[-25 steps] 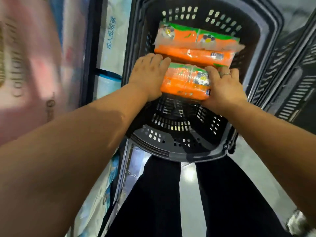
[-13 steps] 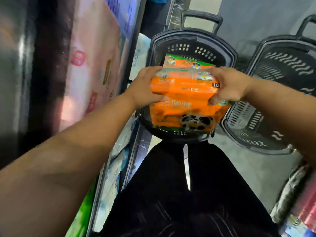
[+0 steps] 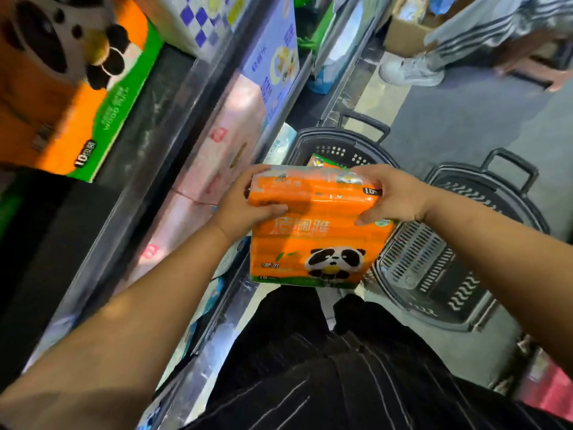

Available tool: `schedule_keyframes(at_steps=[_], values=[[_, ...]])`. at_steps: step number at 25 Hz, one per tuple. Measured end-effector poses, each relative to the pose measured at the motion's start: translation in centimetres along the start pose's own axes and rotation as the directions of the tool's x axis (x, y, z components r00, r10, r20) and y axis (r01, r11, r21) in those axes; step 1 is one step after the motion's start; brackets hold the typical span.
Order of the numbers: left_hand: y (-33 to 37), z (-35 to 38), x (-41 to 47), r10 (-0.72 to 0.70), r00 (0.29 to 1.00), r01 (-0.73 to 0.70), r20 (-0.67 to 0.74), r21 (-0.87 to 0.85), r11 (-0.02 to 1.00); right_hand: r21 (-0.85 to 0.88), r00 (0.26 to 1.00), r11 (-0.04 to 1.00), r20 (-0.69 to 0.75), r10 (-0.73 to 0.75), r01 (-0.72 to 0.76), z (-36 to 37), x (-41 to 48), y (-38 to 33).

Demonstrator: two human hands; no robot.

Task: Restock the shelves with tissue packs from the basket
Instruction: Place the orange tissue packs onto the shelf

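A grey floor (image 3: 465, 125) is seen on the right. Metal shelving (image 3: 148, 169) is set along the left, and light is reflected off its rails. A dark slatted basket (image 3: 415, 262) is placed on the floor at right. Farther back, a cardboard box (image 3: 403, 38) and another person's white shoe (image 3: 409, 71) are seen, blurred.
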State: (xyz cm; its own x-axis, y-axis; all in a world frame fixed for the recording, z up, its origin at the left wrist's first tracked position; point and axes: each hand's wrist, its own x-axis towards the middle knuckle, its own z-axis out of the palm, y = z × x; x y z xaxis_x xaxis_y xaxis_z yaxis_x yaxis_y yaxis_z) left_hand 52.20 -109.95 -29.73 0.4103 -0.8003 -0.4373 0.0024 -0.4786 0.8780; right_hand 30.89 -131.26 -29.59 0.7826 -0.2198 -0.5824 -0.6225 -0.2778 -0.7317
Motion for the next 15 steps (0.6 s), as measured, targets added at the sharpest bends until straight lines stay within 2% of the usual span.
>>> schedule_keyframes(at_steps=[3,6,9,12,15], values=[[0.9,0.4,-3.7,-0.006,0.990,-0.013,-0.143,-0.137,0.990,-0.108,0.969,0.989,-0.218,-0.119,0.097,0.5,-2.1,-1.2],[0.9,0.3,-7.1,-0.065,0.967,-0.004,-0.248,-0.269,0.963,-0.052,0.930,0.982,-0.317,-0.188,0.181,2.2,-3.8,-1.7],[1.6,0.4,-10.8,-0.098,0.931,-0.041,-0.352,-0.367,0.929,0.118,0.931,0.951,-0.270,-0.247,0.287,3.9,-5.5,-1.7],[2.2,0.4,-14.3,-0.167,0.899,-0.043,-0.405,-0.461,0.886,0.152,0.926,0.927,-0.225,-0.304,0.342,5.2,-7.2,-2.6],[3.0,0.6,-17.3,-0.246,0.866,-0.037,-0.436,-0.545,0.838,0.261,0.918,0.881,-0.167,-0.360,0.394,6.2,-8.4,-4.1]])
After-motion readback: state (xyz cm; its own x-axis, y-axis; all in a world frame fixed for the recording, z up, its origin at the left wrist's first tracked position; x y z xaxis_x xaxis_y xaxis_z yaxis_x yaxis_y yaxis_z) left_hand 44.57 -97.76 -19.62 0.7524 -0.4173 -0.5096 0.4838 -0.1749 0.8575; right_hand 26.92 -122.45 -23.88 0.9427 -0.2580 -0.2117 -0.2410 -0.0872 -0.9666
